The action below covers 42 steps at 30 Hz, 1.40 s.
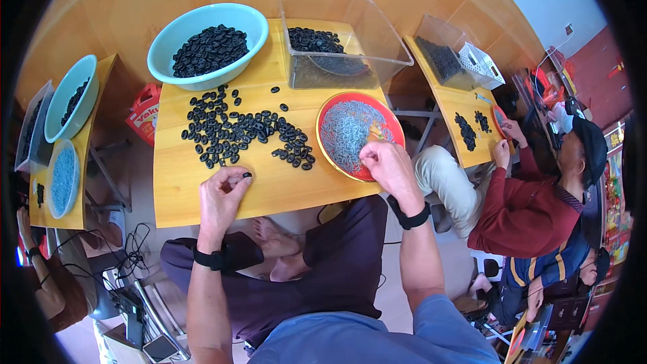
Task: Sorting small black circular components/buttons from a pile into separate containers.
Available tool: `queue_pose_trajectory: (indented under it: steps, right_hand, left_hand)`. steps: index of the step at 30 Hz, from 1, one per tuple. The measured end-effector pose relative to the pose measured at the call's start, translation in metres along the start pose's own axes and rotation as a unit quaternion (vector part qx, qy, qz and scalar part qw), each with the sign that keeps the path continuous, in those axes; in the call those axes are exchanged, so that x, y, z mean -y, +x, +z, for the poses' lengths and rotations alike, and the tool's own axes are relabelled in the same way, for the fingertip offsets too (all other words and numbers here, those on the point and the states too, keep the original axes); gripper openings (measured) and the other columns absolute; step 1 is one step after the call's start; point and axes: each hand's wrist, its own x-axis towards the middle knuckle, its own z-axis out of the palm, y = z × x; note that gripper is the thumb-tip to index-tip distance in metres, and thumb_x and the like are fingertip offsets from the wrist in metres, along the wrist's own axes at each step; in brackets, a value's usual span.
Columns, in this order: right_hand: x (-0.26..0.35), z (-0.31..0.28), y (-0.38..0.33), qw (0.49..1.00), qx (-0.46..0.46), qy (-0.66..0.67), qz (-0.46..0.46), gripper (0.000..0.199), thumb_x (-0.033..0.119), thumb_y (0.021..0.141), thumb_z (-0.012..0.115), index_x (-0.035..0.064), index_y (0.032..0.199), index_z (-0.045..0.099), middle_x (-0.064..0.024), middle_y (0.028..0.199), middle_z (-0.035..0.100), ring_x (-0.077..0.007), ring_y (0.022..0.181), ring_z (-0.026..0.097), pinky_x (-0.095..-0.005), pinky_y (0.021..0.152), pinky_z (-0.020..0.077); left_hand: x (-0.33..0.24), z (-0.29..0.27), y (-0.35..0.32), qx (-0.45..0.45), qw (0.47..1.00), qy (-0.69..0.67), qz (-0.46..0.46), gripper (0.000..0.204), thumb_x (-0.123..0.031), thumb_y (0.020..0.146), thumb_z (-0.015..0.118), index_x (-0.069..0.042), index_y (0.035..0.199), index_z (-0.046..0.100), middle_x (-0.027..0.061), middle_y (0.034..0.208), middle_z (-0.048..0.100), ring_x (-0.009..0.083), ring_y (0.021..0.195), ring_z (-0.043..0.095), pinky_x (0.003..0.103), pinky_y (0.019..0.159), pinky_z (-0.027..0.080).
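My left hand (224, 192) is closed in a pinch near the front edge of the yellow table. Between its thumb and fingers sits a small black oval piece (247, 175). Over the right rim of a red bowl (397, 136) hangs my right hand (391, 167), its fingertips pressed together. Anything in that pinch is hidden. Small, thin grey-blue pieces (342, 136) fill much of the bowl; their exact kind is too small to tell. Loose black oval pieces (232, 128) lie scattered over the table, left of the bowl.
At the table's back stand a light-green basin (158, 61) and a clear plastic bin (397, 61), both holding black pieces. Neighbouring tables (465, 152) on either side carry similar containers. A person in a dark red top (526, 219) sits at my right. Cables (135, 249) lie at lower left.
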Motion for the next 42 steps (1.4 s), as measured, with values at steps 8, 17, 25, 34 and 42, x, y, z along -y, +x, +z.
queue_pose_trajectory:
  steps: [8,17,25,34,42]
  right_hand:
    - [-0.022,0.002,-0.003,0.991,0.124,-0.027,-0.050,0.010,0.003,0.078,0.066,0.0058,0.086,0.072,-0.0126,0.083,0.070,-0.0314,0.080,0.068,-0.0417,0.073,0.0532]
    - [-0.019,-0.003,-0.004,0.991,0.123,-0.045,-0.019,0.009,0.005,0.079,0.066,0.0070,0.087,0.071,-0.0118,0.085,0.069,-0.0305,0.081,0.069,-0.0416,0.073,0.0532]
    - [-0.022,0.001,-0.004,0.996,0.070,-0.044,-0.027,0.011,0.004,0.081,0.064,0.0072,0.089,0.070,-0.0133,0.086,0.070,-0.0332,0.083,0.069,-0.0449,0.075,0.0537]
    - [-0.036,-0.010,-0.001,0.995,0.023,-0.065,0.066,0.007,0.009,0.082,0.070,0.0067,0.088,0.071,-0.0145,0.089,0.072,-0.0344,0.084,0.070,-0.0444,0.075,0.0557]
    - [-0.016,-0.004,0.000,0.997,0.071,-0.011,0.023,0.007,0.010,0.082,0.068,0.0077,0.086,0.072,-0.0137,0.086,0.072,-0.0340,0.083,0.070,-0.0450,0.074,0.0543]
  left_hand:
    - [0.007,0.000,0.000,0.008,1.000,0.002,-0.008,0.016,-0.006,0.086,0.076,0.002,0.099,0.072,0.0060,0.087,0.075,0.0076,0.076,0.068,0.024,0.070,0.054]
    - [0.004,0.001,0.000,0.007,1.000,-0.005,-0.006,0.015,-0.005,0.086,0.076,0.002,0.099,0.072,0.0063,0.087,0.075,0.0074,0.076,0.067,0.024,0.070,0.054]
    - [0.002,0.000,0.000,0.011,1.000,0.004,-0.009,0.015,-0.004,0.087,0.075,0.002,0.100,0.071,0.0062,0.086,0.074,0.0075,0.077,0.067,0.024,0.071,0.054]
    - [0.004,0.000,0.000,0.005,1.000,-0.009,-0.009,0.016,-0.004,0.086,0.076,0.003,0.099,0.071,0.0062,0.086,0.075,0.0073,0.076,0.067,0.024,0.071,0.054]
    - [0.003,0.001,-0.001,0.001,1.000,-0.005,-0.006,0.013,-0.003,0.087,0.075,0.002,0.099,0.071,0.0028,0.083,0.072,0.0049,0.074,0.063,0.022,0.069,0.051]
